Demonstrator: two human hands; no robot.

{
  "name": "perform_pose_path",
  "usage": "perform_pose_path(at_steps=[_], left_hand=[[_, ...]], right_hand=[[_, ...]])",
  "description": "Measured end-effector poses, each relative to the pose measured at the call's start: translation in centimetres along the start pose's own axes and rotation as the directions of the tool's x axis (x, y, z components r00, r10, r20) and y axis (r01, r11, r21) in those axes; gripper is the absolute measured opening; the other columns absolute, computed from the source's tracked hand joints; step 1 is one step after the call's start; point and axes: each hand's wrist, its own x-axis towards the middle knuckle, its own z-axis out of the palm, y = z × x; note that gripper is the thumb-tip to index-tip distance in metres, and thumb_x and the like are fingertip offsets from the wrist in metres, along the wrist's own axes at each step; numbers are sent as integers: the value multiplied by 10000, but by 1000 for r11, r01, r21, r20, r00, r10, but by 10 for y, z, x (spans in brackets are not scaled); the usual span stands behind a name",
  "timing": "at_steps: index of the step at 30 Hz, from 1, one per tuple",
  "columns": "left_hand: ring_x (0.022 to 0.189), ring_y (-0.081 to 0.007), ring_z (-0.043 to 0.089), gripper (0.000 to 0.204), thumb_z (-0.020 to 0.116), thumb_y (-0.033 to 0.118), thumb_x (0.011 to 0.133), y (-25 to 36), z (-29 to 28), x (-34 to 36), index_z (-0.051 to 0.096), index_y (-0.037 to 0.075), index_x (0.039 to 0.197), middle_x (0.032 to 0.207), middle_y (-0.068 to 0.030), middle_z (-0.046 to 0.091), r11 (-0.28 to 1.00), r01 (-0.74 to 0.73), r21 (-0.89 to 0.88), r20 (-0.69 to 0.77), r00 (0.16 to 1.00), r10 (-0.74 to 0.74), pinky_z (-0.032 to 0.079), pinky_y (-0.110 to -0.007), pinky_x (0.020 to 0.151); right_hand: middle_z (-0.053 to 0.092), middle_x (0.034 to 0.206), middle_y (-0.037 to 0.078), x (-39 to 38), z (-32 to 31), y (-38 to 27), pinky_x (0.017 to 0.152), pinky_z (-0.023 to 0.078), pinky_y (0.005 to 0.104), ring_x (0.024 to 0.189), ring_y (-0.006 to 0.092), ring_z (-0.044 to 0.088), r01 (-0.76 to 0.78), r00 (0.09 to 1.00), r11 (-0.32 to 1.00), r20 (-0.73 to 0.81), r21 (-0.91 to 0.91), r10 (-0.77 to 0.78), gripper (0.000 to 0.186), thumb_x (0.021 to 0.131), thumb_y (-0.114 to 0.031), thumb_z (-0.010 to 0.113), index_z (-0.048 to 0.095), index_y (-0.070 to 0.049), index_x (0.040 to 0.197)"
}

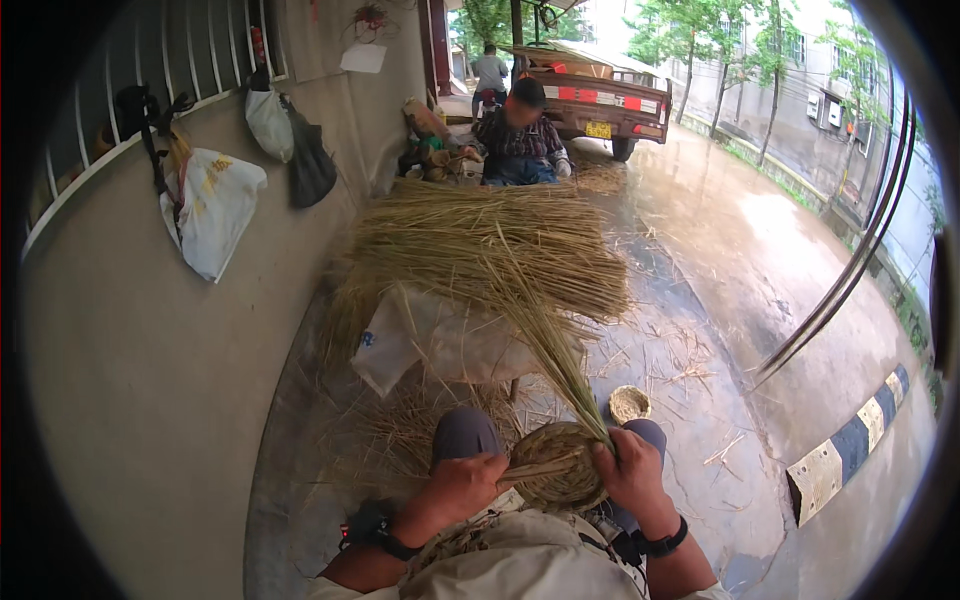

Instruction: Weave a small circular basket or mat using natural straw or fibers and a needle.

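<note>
A round woven straw piece (553,489) rests in my lap between my knees. At its left side, my left hand (470,478) is closed on a flattened band of straw (530,470) that crosses the piece. My right hand (625,465) grips long greenish straw stalks (555,360) at the piece's right rim; these stretch up and forward over the pile. A small round straw basket (630,403) sits on the ground beyond my right knee.
A straw pile (490,235) lies ahead over a pale sack (440,335). Behind it sits another person (515,140), near a cargo tricycle (590,95). Bags (215,210) hang on the left wall (140,390); a striped speed bump (850,440) lies at right.
</note>
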Motion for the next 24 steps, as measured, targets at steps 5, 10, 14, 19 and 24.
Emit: perform_pose_path(at_steps=[5, 10, 14, 19, 24], left_hand=[[797, -427, 708, 331, 774, 341, 928, -6, 10, -5, 569, 85, 974, 855, -168, 692, 997, -29, -68, -30, 999, 27, 562, -535, 650], [785, -449, 708, 315, 752, 310, 946, -12, 21, -15, 560, 85, 1056, 830, -200, 701, 993, -13, -114, -9, 1000, 12, 563, -556, 637], [763, -461, 705, 294, 721, 267, 967, -2, 13, -17, 542, 89, 1118, 814, -204, 709, 992, 22, -123, 33, 999, -18, 558, -569, 616], [762, -455, 705, 250, 691, 195, 963, -9, 26, -24, 535, 86, 1126, 818, -192, 702, 990, -4, -141, -21, 1000, 1, 555, -566, 613], [774, -438, 704, 195, 691, 143, 933, -13, 46, -26, 568, 78, 1069, 833, -183, 694, 979, -25, -202, -75, 997, 9, 550, -554, 647]], right_hand=[[710, 855, 141, -7, 1, -12, 626, 574, 454, 738, 376, 712, 79, 997, 995, 8, -65, -79, 239, 943, -241, 762, 703, -61, 1088], [694, 823, 114, -10, 9, -16, 574, 565, 441, 689, 348, 707, 128, 992, 980, 36, -155, -124, 252, 938, -250, 769, 685, -78, 1102], [691, 827, 115, -8, 9, -16, 583, 561, 455, 689, 353, 702, 136, 990, 973, 67, -189, -125, 247, 934, -245, 766, 683, -76, 1094], [694, 844, 124, -11, 11, -26, 602, 557, 465, 706, 364, 698, 146, 981, 967, 157, -209, -114, 233, 911, -197, 758, 698, -65, 1093], [668, 806, 93, -19, 23, -24, 518, 551, 448, 608, 327, 686, 238, 967, 944, 151, -230, -207, 221, 891, -180, 746, 664, -94, 1077]])
